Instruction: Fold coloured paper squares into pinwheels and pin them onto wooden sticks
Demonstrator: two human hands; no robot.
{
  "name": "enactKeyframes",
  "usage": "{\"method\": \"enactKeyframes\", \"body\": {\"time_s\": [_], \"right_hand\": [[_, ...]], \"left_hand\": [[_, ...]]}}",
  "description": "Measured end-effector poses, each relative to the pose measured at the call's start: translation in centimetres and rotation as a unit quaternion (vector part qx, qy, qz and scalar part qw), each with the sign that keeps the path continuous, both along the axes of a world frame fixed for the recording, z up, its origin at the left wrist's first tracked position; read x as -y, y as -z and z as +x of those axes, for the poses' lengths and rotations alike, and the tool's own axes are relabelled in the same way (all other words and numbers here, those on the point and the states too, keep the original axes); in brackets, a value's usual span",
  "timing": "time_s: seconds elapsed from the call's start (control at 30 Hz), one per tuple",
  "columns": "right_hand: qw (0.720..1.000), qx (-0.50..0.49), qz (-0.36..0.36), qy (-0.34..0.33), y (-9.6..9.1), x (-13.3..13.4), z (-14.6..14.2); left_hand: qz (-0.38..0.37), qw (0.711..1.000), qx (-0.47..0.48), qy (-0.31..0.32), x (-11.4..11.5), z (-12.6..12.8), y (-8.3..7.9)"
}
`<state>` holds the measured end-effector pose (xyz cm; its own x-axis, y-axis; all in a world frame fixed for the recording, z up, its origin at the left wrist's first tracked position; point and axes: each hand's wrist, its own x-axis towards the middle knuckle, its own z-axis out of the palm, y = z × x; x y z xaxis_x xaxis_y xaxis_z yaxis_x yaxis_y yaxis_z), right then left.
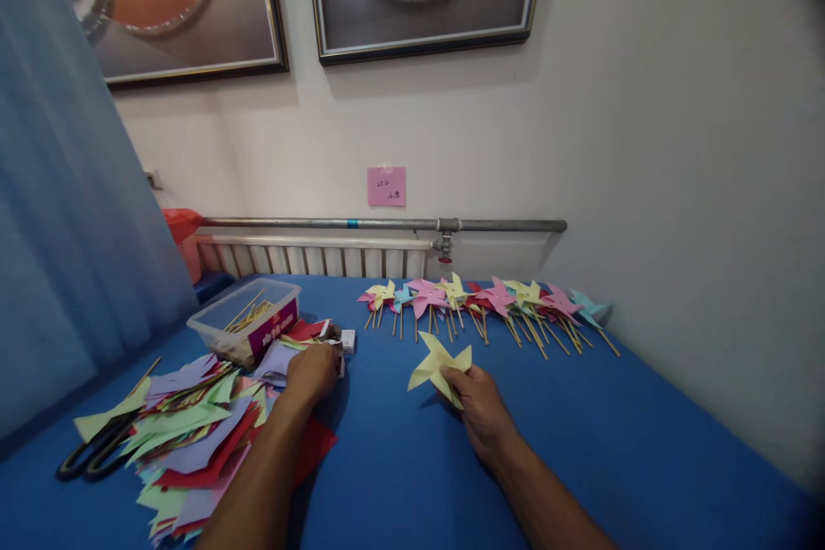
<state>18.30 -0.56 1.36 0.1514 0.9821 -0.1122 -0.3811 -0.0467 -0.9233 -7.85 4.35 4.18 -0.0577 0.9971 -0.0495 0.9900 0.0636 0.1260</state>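
Note:
My right hand [482, 412] pinches a pale yellow paper pinwheel [436, 361] at its lower right, above the blue table. The pinwheel's points are folded in toward its middle, and no stick shows on it. On the left, my left hand [313, 374] is curled at a small open box [348, 341] with small dark contents. Its fingertips are hidden, so what they hold cannot be made out. Beside that hand lie a lilac paper stack [276, 363] and a red sheet [314, 447].
A clear plastic tub [216, 328] holds thin wooden sticks. Near it are a heap of coloured paper pieces [193, 438] and black-handled scissors [96, 454]. Finished pinwheels on sticks [496, 296] line the table's back. A pipe [387, 224] runs along the wall; a blue curtain [70, 189] hangs left.

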Motion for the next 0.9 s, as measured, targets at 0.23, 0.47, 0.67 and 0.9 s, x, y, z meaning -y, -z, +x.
{"method": "enactKeyframes", "body": {"time_s": [0.23,0.47,0.67,0.9], "right_hand": [[1.0,0.006,-0.005,0.015,0.1,-0.1,0.0],[1.0,0.013,0.005,-0.001,-0.1,0.1,-0.1],[1.0,0.019,-0.005,0.006,0.2,-0.1,-0.2],[0.999,0.019,-0.012,0.025,0.1,-0.1,0.0]], "left_hand": [[0.016,1.0,-0.001,-0.014,0.2,0.1,0.0],[0.086,0.996,0.002,-0.035,0.7,-0.3,-0.5],[0.136,0.952,0.263,0.075,0.7,0.7,0.3],[0.089,0.966,0.087,0.227,2.6,5.0,1.1]]}}
